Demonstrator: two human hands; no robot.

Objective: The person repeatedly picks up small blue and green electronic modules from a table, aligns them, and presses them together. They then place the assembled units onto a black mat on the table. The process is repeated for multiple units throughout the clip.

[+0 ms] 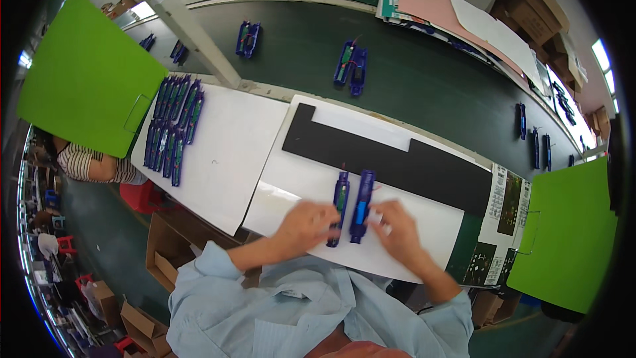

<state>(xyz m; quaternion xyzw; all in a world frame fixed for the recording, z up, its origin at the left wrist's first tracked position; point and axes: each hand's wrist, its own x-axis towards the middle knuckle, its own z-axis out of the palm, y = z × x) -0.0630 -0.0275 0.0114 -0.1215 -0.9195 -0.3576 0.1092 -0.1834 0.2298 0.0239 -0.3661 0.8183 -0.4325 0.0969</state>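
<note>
Two long dark-blue plastic half shells lie side by side on the white work surface. The left half shell [341, 193] carries a green circuit board, and a thin red wire sticks up at its far end. In the right half shell [366, 189] sits a bright blue part. My left hand [306, 227] is closed at the left shell's outer edge, its fingertips over the near half. Beside the right shell's outer edge, my right hand [396, 231] has its fingers drawn together, slightly blurred. Whatever is between those fingers is too small to make out.
A black notched sheet [391, 159] lies just beyond the shells. Several filled shells [173, 119] stand in rows at left. On the dark green conveyor [291, 46] are more open shells [350, 67]. Bright green panels [89, 76] flank both sides; a seated person [99, 162] is at far left.
</note>
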